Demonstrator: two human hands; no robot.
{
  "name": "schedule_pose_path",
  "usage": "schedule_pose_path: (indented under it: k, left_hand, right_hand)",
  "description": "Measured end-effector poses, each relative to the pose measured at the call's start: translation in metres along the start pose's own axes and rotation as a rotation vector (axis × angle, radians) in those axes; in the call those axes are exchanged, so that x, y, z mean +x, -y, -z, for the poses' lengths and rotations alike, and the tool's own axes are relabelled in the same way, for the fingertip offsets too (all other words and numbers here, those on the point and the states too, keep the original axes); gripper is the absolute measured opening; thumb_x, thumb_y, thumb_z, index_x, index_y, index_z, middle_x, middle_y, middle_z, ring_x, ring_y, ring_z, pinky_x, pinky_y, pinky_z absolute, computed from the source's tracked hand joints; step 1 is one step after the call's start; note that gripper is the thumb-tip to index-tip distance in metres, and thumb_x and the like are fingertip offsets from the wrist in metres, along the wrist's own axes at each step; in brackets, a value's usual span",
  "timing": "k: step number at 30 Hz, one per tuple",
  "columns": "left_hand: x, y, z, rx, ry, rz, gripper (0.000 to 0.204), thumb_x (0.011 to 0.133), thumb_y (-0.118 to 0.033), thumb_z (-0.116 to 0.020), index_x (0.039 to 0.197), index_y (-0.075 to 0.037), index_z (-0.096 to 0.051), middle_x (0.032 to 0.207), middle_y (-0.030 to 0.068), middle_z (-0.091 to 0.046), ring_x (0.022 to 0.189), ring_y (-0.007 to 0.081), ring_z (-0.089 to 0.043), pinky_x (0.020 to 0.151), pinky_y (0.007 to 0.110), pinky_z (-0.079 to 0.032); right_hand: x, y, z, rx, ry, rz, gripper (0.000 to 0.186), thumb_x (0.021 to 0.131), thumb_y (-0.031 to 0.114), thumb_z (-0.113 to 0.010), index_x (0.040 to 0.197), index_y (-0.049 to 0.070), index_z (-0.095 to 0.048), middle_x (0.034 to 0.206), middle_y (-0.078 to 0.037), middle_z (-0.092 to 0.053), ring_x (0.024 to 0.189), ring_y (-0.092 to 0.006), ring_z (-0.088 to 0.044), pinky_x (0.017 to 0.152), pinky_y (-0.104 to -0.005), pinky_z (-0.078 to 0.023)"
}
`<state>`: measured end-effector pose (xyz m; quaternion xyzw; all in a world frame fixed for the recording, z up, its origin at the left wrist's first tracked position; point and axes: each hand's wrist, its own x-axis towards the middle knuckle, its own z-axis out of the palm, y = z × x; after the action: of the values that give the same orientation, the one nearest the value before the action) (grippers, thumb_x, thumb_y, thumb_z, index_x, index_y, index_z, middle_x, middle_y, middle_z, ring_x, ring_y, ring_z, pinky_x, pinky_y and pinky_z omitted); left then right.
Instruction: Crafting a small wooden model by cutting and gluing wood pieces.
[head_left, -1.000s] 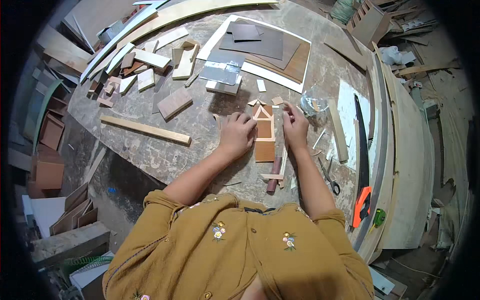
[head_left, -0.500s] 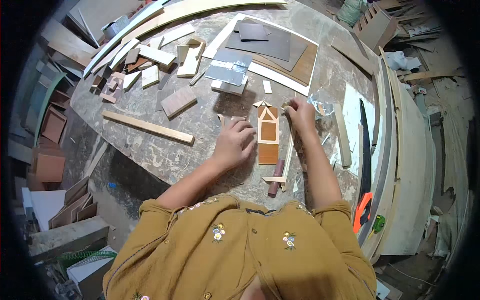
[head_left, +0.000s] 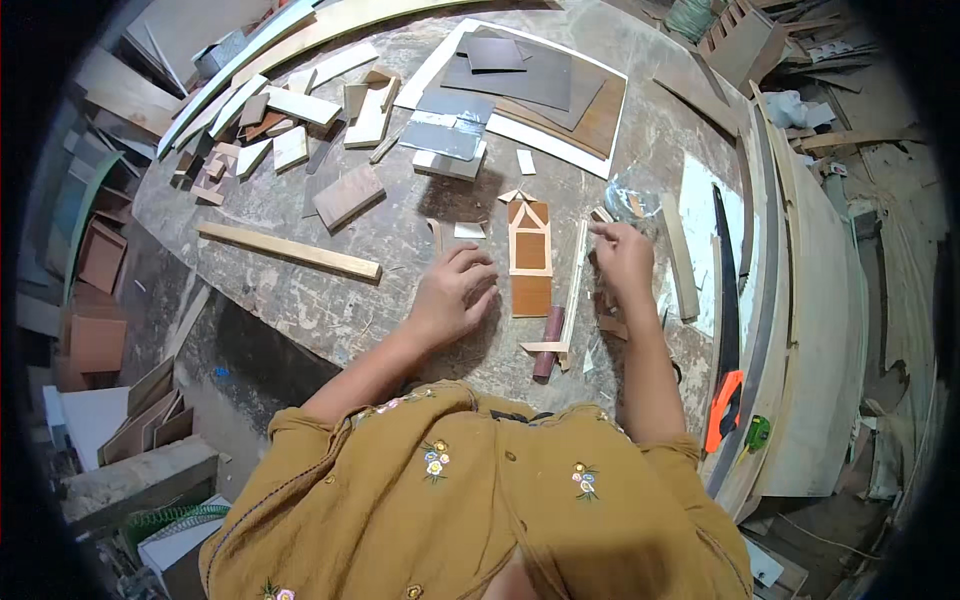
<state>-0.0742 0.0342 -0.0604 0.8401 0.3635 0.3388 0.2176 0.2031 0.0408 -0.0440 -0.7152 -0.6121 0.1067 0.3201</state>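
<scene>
Head view: a brown panel (head_left: 531,254) framed in pale strips (head_left: 530,272) lies on the worktable (head_left: 310,300) between two hands. The left hand (head_left: 451,294) holds thumb and fingers apart; whether the right hand (head_left: 624,262) pinches a small wood piece (head_left: 602,214) cannot be told. Light fingertip pressure seems best.

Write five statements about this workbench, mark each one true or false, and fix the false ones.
1. The small brown panel with pale strips lies between the left hand and the right hand. True.
2. The left hand grips the saw. False: the saw lies toward the picture's right, with neither hand on it.
3. A green tape measure lies beside the saw's orange handle. True.
4. The dark red cylinder lies beyond the panel's far end. False: the cylinder lies by the panel's near end.
5. The long pale bar toward the left lies flat. True.
</scene>
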Motion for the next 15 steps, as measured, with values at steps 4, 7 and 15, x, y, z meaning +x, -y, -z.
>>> schedule_pose_path:
  k: [4,7,15]
  left_hand:
    - [-0.004,-0.001,0.003,0.027,-0.009,-0.008,0.021,0.074,-0.01,-0.068,0.094,-0.005,-0.064,0.103,0.0115,-0.061,0.109,0.0335,-0.055,0.09,0.042,-0.047]
    - [-0.007,0.0,0.012,0.029,-0.05,-0.008,0.018,0.074,-0.008,-0.068,0.091,-0.004,-0.062,0.102,0.0115,-0.061,0.108,0.0338,-0.055,0.089,0.042,-0.047]
    - [-0.038,0.016,0.044,0.045,-0.209,0.185,0.014,0.076,-0.007,-0.067,0.089,-0.003,-0.067,0.099,0.0121,-0.063,0.106,0.0343,-0.056,0.09,0.041,-0.046]
  right_hand:
    - [0.019,0.029,-0.024,0.125,0.098,0.036,0.019,0.078,0.021,-0.065,0.09,0.01,-0.074,0.089,-0.014,-0.069,0.079,-0.0331,-0.066,0.072,-0.0409,-0.052]
    - [0.038,0.039,-0.048,0.0,0.144,0.184,0.022,0.076,0.026,-0.068,0.091,0.01,-0.073,0.09,-0.016,-0.067,0.086,-0.0349,-0.063,0.077,-0.0426,-0.051]
    - [0.069,0.063,-0.079,-0.248,0.356,0.209,0.024,0.077,0.028,-0.069,0.096,0.014,-0.073,0.097,-0.013,-0.066,0.094,-0.0327,-0.062,0.081,-0.0433,-0.051]
